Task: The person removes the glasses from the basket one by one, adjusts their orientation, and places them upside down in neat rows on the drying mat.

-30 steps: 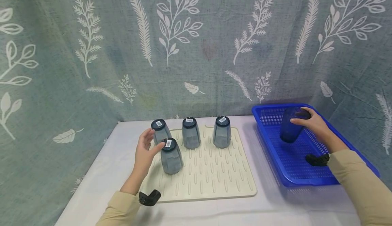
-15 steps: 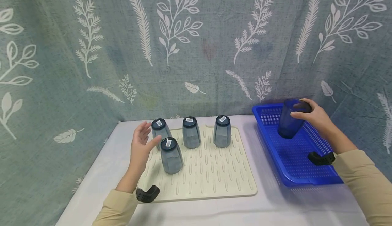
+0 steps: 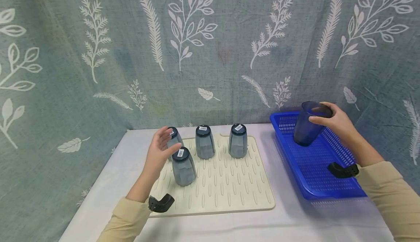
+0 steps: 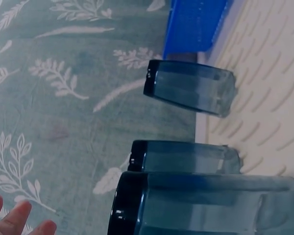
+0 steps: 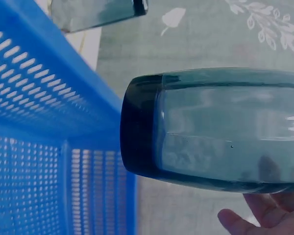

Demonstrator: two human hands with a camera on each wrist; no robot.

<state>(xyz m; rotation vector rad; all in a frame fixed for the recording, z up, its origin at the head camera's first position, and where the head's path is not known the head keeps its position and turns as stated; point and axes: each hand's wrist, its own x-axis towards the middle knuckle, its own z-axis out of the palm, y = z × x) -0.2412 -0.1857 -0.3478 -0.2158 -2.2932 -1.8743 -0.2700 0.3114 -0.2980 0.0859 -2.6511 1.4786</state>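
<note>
A blue-grey glass tumbler (image 3: 306, 127) is in my right hand (image 3: 338, 120), which grips it near its rim. It tilts slightly, mouth up, above the blue basket (image 3: 293, 172). In the right wrist view the tumbler's (image 5: 230, 132) thick dark base points at the basket, with fingertips (image 5: 240, 223) by its side. My left hand (image 3: 159, 154) has its fingers spread beside a front upturned tumbler (image 3: 184, 169) and partly covers another upturned tumbler (image 3: 175, 138) behind it. Whether it touches either is hard to tell; only fingertips (image 4: 17, 220) show in the left wrist view.
Two more upturned tumblers, a middle one (image 3: 205, 143) and a right one (image 3: 238, 141), stand along the back of a cream ridged drying mat (image 3: 229, 191). The mat lies on a white table (image 3: 210, 231). A leaf-patterned curtain (image 3: 210, 70) hangs behind everything.
My right hand has lifted the tumbler out of the basket's depth and shifted it slightly left. My left hand drew back to the left, then came right again near the tumblers.
</note>
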